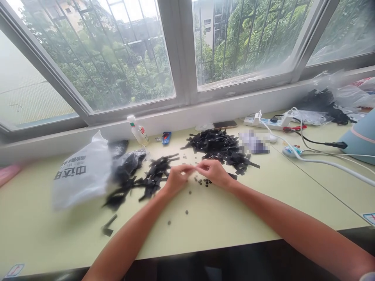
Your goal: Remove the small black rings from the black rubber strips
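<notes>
A plastic bag [82,171] lies left of two strip piles [219,150].

Both bare forearms reach forward over the table [205,226]; the left hand [175,180] and right hand [215,173] meet at pinched fingertips, above its middle.

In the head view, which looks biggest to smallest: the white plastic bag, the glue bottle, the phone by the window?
1. White plastic bag, by far.
2. Glue bottle and phone look alike; both sit farther back, so no ranking.
</notes>
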Demonstrator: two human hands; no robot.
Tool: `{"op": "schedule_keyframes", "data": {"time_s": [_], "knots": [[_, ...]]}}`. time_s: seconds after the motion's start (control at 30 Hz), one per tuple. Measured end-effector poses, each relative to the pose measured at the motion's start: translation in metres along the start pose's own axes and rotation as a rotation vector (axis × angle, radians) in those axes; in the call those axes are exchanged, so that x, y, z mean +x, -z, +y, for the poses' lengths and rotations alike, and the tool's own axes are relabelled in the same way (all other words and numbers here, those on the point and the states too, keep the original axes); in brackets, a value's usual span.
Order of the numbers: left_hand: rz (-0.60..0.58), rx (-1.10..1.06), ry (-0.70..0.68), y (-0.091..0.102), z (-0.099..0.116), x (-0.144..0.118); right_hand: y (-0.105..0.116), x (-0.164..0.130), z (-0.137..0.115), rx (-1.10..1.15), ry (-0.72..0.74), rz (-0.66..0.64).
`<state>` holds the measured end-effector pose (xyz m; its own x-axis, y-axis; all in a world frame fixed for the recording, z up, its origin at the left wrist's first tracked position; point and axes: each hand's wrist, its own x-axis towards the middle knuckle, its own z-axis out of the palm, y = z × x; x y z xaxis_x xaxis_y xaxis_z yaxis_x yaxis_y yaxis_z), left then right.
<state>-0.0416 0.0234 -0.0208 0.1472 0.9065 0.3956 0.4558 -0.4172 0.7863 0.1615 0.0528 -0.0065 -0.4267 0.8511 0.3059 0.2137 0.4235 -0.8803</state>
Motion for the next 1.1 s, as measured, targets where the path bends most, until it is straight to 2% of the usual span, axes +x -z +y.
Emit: {"op": "schedule_keyframes", "data": {"time_s": [0.17, 0.3, 0.43, 0.53, 0.7, 1.0, 1.1], "knots": [[0.029, 0.02, -0.026, 0.0, -0.001, 0.0, -0.001, -0.001, -0.002, 0.037, -0.042, -0.021], [0.025, 0.08, -0.118, 0.0, 0.002, 0.002, 0.0, -0.001, -0.004, 0.076, -0.066, -0.049], [0.013, 0.262, -0.24, 0.0, 0.008, 0.003, 0.001, 0.0, -0.004, 0.087, -0.052, -0.065], [-0.049, 0.396, -0.304, -0.001, 0.009, 0.002, 0.0, 0.0, -0.003, 0.036, -0.011, -0.056], [-0.07, 0.48, -0.267, 0.0, 0.007, 0.0, -0.004, 0.0, -0.003, -0.049, 0.063, -0.038], [-0.091, 0.354, -0.307, 0.003, 0.004, -0.001, -0.003, 0.002, -0.001, -0.114, 0.129, -0.109], [-0.03, 0.427, -0.223, 0.01, 0.002, 0.003, 0.001, 0.005, 0.001, -0.077, 0.125, 0.004]]}}
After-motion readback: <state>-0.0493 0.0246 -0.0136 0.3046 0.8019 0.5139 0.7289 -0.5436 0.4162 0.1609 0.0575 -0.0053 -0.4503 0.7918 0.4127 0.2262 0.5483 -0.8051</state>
